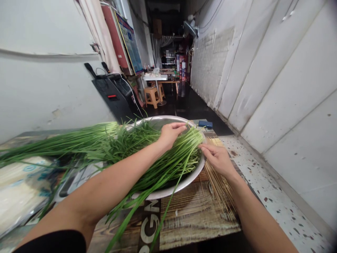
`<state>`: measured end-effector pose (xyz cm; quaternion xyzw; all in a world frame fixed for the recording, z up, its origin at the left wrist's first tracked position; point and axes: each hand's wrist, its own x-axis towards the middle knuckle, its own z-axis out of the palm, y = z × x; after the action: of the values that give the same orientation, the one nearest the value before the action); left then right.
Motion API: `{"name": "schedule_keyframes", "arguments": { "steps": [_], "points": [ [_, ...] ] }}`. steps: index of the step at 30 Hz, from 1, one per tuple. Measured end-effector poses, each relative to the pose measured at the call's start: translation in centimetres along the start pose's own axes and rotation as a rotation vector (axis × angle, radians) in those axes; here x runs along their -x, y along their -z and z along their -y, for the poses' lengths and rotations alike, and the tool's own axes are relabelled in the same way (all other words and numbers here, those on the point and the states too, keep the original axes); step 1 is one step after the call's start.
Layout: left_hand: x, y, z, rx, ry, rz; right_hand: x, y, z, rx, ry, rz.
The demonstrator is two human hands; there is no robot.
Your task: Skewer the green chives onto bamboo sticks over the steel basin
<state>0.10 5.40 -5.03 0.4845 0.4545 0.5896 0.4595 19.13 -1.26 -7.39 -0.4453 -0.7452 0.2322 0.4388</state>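
Long garlic chives [168,165] fill a wide metal bowl [188,181], their pale stem ends gathered at its right rim and their leaves hanging over the front and left. Above these stem ends is my left hand [170,135], thumb and fingers pinched together; what is between the fingertips is too small to tell. My right hand [217,158], at the bowl's right rim, pinches the pale end of a chive whose long leaf trails down over the front. Thin bamboo skewers [219,189] lie on the table under my right hand.
Another bundle of chives [68,138] lies left of the bowl, near a clear plastic bag with white contents [23,186]. A blue box [205,124] sits behind the bowl on the wooden table [195,218]. Stools [152,97] and a white table [155,78] stand farther back.
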Motion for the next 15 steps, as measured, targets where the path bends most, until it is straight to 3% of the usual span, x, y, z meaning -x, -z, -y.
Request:
{"name": "schedule_keyframes", "arguments": {
  "steps": [15],
  "points": [
    [-0.07, 0.06, 0.22, -0.002, 0.004, -0.008, -0.04, 0.0, 0.29, 0.014, 0.007, -0.019]
  ]
}}
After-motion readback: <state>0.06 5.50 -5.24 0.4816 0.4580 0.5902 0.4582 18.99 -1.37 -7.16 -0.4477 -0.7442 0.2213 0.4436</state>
